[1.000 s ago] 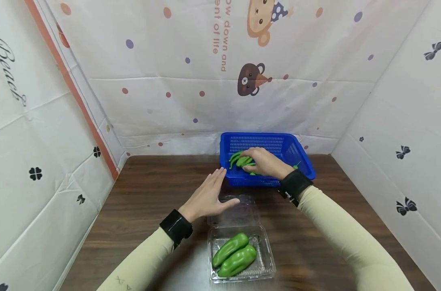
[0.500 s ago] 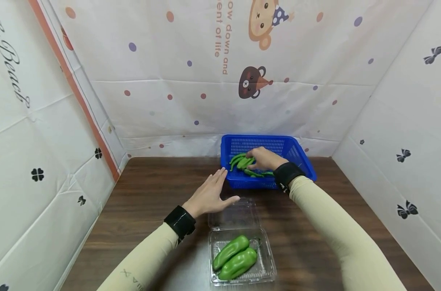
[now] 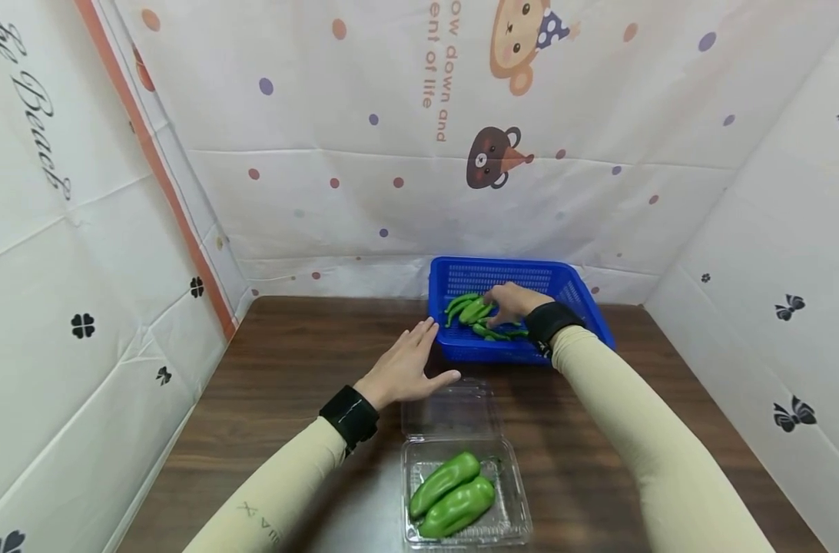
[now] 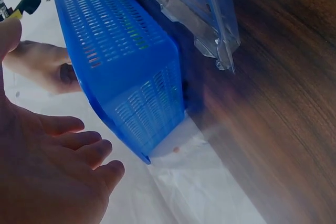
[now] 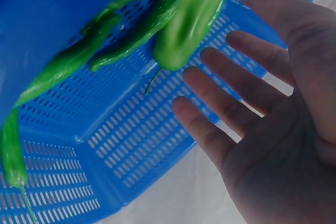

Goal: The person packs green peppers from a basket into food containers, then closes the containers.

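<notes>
My right hand (image 3: 518, 303) reaches down into a blue perforated basket (image 3: 489, 352), fingers spread. In the right wrist view its fingertips are beside a plump green pepper (image 5: 189, 24), with nothing held. Several slim green chili peppers (image 5: 68, 66) lie around that one, partly hidden by the basket's near wall. My left hand (image 3: 402, 367) is held out flat with its thumb apart, fingertips close to the basket's front left corner and palm near the raised lid. Closer to me, a clear plastic clamshell box (image 3: 512, 511) holds two large green peppers (image 3: 454, 495) side by side.
The clamshell's transparent lid (image 3: 450, 411) is folded back toward the basket. Everything stands on a dark wood-grain table (image 3: 288, 369), edged by a printed white cloth (image 3: 323, 215) at the back and sides.
My right hand has shifted slightly right within the basket, and its forearm has swung left; more chili peppers show below the fingers. The left hand stays nearly still. The head view has shifted slightly.
</notes>
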The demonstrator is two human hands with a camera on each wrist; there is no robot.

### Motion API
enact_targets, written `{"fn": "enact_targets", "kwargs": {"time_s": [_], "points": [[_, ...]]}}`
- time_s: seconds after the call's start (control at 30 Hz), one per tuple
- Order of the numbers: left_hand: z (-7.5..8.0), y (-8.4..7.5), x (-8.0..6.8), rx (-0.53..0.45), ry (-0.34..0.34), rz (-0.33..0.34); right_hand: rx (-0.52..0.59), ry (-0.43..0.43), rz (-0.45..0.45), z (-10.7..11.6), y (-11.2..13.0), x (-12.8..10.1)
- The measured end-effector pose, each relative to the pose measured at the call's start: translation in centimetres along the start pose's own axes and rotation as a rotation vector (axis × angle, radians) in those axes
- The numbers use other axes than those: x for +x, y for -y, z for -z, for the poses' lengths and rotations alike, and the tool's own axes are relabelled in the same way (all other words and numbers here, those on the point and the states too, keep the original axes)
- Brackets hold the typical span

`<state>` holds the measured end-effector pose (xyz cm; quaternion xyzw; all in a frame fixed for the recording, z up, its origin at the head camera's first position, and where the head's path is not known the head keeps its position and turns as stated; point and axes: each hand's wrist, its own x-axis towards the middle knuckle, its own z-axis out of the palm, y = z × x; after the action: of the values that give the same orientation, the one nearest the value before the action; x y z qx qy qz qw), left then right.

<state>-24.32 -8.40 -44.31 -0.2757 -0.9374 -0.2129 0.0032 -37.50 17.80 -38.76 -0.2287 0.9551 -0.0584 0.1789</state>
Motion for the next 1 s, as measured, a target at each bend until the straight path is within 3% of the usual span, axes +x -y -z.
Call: {"fn": "enact_targets", "kwargs": {"time_s": [0.27, 0.57, 1.0], "points": [[-0.2, 0.0, 0.4, 0.013, 0.019, 0.001, -0.018, 0.068, -0.078, -0.2, -1.0, 1.3], [-0.5, 0.1, 0.2, 0.015, 0.032, -0.014, -0.057, 0.107, -0.089, -0.9, -1.7, 2.3], [-0.7, 0.7, 0.2, 0.042, 0.023, -0.052, -0.128, 0.137, -0.119, -0.3, -0.6, 3.2]]}}
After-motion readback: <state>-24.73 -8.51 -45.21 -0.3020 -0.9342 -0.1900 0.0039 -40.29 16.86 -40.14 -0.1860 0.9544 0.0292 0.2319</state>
